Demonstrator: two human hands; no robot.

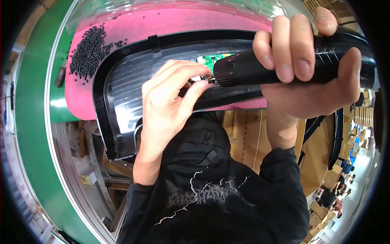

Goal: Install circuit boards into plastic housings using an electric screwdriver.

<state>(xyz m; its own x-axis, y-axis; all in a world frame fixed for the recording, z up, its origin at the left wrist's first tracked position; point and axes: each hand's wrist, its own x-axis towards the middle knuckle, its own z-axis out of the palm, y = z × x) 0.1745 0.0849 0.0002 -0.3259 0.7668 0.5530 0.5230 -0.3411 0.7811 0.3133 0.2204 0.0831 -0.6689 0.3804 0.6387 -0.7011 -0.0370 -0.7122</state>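
My right hand (pixel 300 87) is wrapped round a black electric screwdriver (pixel 239 68), which lies almost level with its tip pointing left. At that tip, my left hand (pixel 166 95) pinches a small dark screw (pixel 211 81) between thumb and forefinger, against the bit. Something small and white shows between the same fingers, too little of it to name. Below both hands is a large curved black plastic housing (pixel 126 83) with a ribbed, shiny inside. Part of a green circuit board (pixel 209 59) shows behind my left fingertips; the screwdriver hides the rest.
A heap of small black screws (pixel 87 55) lies on the pink mat (pixel 178 21) at the far left. Clear plastic packaging (pixel 162 9) runs along the back. Cardboard boxes (pixel 248 134) stand below the table edge. Other people (pixel 335 195) are far off at the right.
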